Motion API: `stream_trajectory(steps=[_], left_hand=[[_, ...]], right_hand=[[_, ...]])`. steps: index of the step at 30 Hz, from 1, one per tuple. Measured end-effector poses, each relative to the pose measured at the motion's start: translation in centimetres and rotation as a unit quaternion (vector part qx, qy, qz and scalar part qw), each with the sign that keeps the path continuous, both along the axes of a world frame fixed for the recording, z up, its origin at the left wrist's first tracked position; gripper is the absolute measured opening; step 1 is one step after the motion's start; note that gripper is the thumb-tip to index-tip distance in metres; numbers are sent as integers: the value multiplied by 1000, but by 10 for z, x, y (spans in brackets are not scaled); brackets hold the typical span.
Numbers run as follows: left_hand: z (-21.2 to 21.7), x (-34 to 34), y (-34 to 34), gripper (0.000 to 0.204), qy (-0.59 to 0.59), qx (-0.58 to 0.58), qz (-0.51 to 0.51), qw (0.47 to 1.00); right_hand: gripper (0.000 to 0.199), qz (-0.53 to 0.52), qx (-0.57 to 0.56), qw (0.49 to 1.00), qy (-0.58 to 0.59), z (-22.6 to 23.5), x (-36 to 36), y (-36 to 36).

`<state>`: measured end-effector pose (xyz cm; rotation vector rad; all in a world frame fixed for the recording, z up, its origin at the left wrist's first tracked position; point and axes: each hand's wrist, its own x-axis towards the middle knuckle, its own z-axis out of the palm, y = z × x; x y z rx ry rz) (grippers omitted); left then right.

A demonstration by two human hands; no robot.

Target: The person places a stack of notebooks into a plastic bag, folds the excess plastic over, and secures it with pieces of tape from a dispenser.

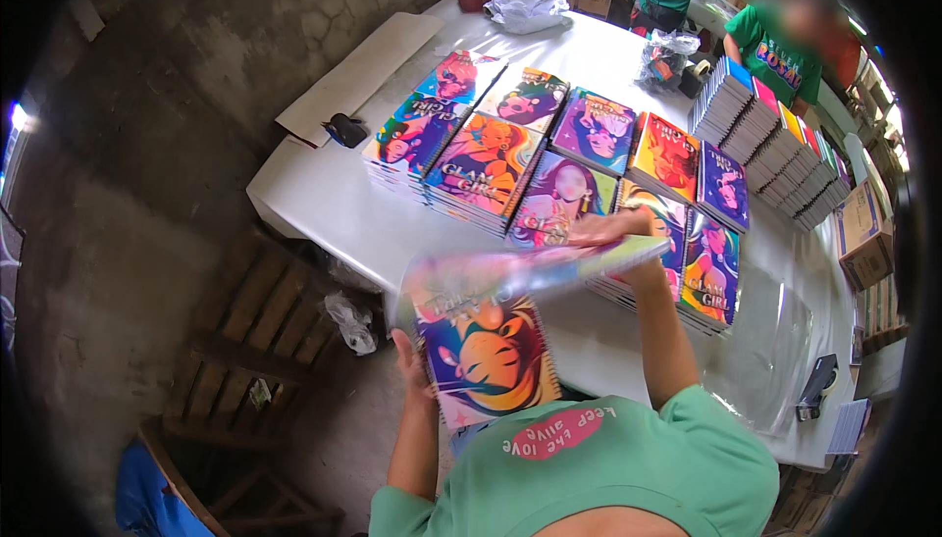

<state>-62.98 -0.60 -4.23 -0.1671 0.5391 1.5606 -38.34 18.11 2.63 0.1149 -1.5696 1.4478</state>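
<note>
My left hand [411, 364] grips the left edge of a spiral notebook [496, 356] with a colourful illustrated cover, held close against my shirt. Another cover edge shows under it, so there seems to be more than one. My right hand [610, 227] holds the right end of a second spiral notebook [549, 264]. That one is tilted nearly edge-on above the first and smeared by motion. Just beyond, neat stacks of similar notebooks [483, 159] stand side by side on the white table [339, 199]. My right hand overlaps the nearest stacks in view.
Tall rows of notebooks [760, 130] stand at the far right, beside a person in a green shirt [775, 51]. Crumpled white paper [527, 5] lies at the back. A black tape dispenser [816, 387] sits at the right edge. A wooden slatted chair [250, 341] stands at left.
</note>
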Motion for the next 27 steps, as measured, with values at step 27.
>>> stream_trajectory(steps=[27], left_hand=[[-114,-162,26,63,41,87,11,995]], right_hand=[[44,-424,261,634,-591,-70,-158,10]])
